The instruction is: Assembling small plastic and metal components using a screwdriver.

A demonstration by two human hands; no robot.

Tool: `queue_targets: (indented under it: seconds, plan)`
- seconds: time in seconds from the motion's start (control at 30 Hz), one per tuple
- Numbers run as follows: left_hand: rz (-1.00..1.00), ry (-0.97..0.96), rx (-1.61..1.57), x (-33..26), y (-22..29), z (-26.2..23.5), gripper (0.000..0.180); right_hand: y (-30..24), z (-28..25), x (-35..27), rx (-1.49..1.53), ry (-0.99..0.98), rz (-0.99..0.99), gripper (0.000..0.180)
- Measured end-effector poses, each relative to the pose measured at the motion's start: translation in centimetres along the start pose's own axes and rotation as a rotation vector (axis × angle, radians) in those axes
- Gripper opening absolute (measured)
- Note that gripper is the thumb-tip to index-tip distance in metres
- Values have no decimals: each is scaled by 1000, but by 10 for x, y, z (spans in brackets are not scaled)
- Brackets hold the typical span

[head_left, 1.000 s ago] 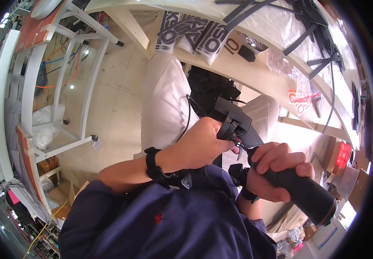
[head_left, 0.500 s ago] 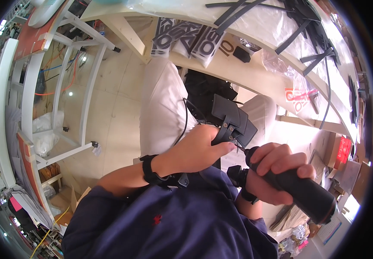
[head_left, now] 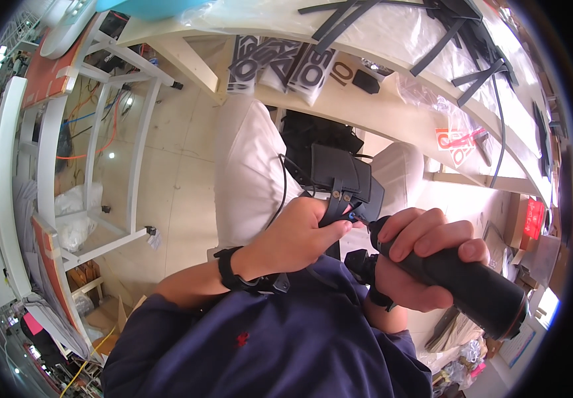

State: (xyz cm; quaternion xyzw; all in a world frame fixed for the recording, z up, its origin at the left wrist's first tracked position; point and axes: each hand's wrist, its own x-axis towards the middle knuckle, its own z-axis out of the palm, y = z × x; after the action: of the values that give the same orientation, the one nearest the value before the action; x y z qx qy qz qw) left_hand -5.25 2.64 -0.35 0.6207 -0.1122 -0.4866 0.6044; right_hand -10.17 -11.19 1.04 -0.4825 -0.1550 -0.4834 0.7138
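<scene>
My left hand [head_left: 299,229] is closed on a black leather-look pouch [head_left: 341,166] by its strap, above my lap. Two small metal fasteners [head_left: 341,196] show on the strap. A black cylindrical electric screwdriver [head_left: 462,282] lies in my right hand [head_left: 422,255], fingers wrapped round its body. Its thin tip points left toward the strap loop beside my left thumb, next to a small blue spot [head_left: 352,215]. Whether the tip touches the strap I cannot tell.
A wooden bench [head_left: 399,126] spans the far side, with black straps [head_left: 455,40] on its plastic-covered top and printed bags [head_left: 276,66] on its lower shelf. White metal frames [head_left: 137,152] stand at left. A black cable [head_left: 282,192] hangs over my left thigh.
The pouch has turned and shifted slightly left in my left hand. The screwdriver has moved a little left and its rear end has dropped slightly rightward. Both hands keep their holds.
</scene>
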Motion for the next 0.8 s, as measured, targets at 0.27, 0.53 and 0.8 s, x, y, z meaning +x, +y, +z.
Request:
queue_targets:
  seconds: [0.27, 0.53, 0.8]
  plan:
    - [142, 138, 117, 4, -14, 9, 20, 5, 0, -3, -9, -37, -58, 53]
    - [268, 239, 146, 5, -20, 14, 20, 10, -4, -8, -6, -91, -96, 51]
    - [212, 206, 275, 0, -8, 12, 15, 16, -7, -12, 0, -198, -215, 55]
